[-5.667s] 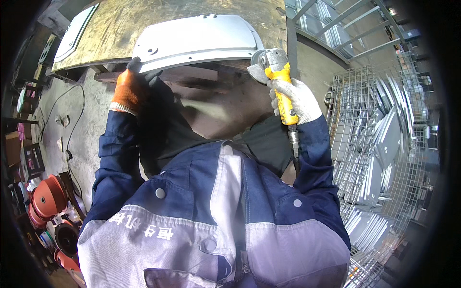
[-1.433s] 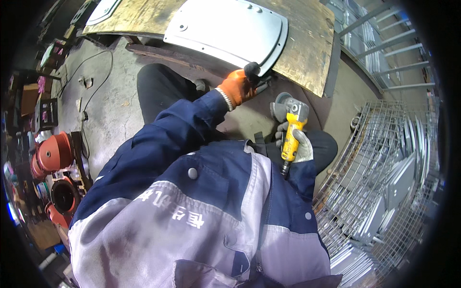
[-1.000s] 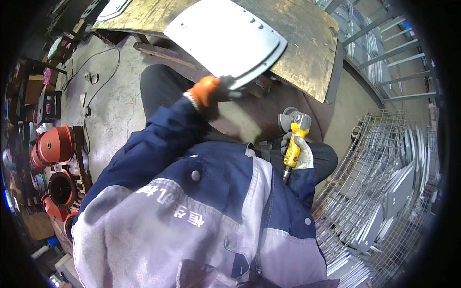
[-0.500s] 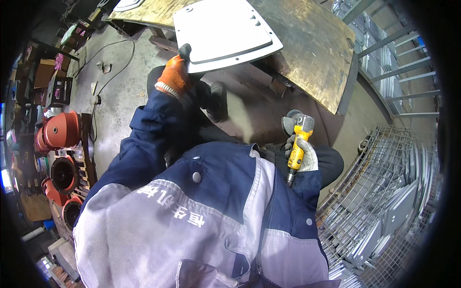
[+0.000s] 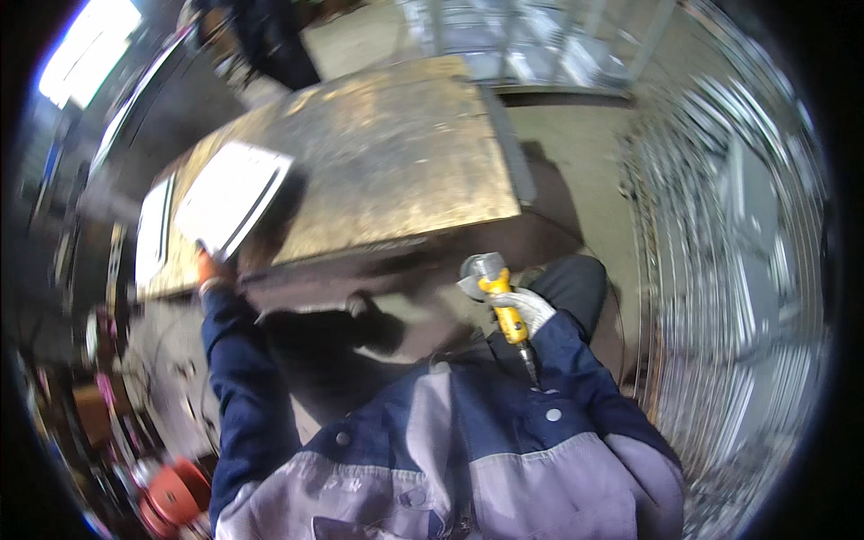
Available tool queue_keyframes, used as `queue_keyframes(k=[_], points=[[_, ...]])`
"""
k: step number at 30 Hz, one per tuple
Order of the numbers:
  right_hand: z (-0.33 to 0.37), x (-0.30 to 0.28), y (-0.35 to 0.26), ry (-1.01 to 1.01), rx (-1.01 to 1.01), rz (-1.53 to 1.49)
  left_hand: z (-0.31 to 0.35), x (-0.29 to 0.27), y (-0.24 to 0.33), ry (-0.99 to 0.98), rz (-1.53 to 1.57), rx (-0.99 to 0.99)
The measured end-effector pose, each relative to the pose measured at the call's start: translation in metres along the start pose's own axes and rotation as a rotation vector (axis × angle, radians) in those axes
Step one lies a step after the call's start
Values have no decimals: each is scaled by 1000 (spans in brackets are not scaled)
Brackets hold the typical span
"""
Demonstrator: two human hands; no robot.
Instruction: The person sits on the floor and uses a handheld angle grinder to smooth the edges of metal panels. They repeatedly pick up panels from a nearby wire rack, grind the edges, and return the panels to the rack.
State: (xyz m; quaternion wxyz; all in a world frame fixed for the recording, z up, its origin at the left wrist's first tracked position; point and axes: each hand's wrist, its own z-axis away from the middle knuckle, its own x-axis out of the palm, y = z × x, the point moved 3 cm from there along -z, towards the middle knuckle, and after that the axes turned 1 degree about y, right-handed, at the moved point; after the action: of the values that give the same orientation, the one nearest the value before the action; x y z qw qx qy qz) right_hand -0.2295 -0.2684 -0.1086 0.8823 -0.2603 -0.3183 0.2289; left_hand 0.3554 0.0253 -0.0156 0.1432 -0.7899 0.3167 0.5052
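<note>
In an orange glove, my left hand (image 5: 212,268) grips the near edge of a white metal plate (image 5: 236,191). The plate is tilted over the left part of a worn wooden table (image 5: 387,153), and a dark shadow lies beside it. Another pale plate (image 5: 155,229) rests at the table's left end, next to the held one. My right hand (image 5: 529,309), in a whitish glove, is wrapped round a yellow angle grinder (image 5: 509,317). The grinder's disc and guard point up and to the left, above my right thigh, apart from the table.
Wire mesh baskets with stacked grey plates (image 5: 756,198) stand on the right. Beyond the table is a metal rack (image 5: 558,54) with more plates. A person's dark-clothed legs (image 5: 270,40) show at the far left. Red round castings (image 5: 175,495) sit at the lower left.
My view has swung toward the right and up. My left hand has carried the white plate to the table's left end, close to the other plate. The grinder remains in my right hand.
</note>
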Motion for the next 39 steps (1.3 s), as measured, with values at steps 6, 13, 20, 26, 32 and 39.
queue_keyframes(k=[6,13,20,26,32,39], points=[[-6,3,8,-67,-61,-44,-65,-13,36,285,1155,-660],[14,-6,7,85,-262,92,-49,-31,239,-125,1654,-225],[46,-24,21,129,-306,-85,57,-74,474,-729,1617,306],[78,-43,25,176,-305,-112,149,-137,634,-1070,1491,582],[92,-57,29,52,-462,-345,223,-180,729,-1425,1399,673],[97,-77,27,106,-281,-361,264,-184,773,-1541,1311,685]])
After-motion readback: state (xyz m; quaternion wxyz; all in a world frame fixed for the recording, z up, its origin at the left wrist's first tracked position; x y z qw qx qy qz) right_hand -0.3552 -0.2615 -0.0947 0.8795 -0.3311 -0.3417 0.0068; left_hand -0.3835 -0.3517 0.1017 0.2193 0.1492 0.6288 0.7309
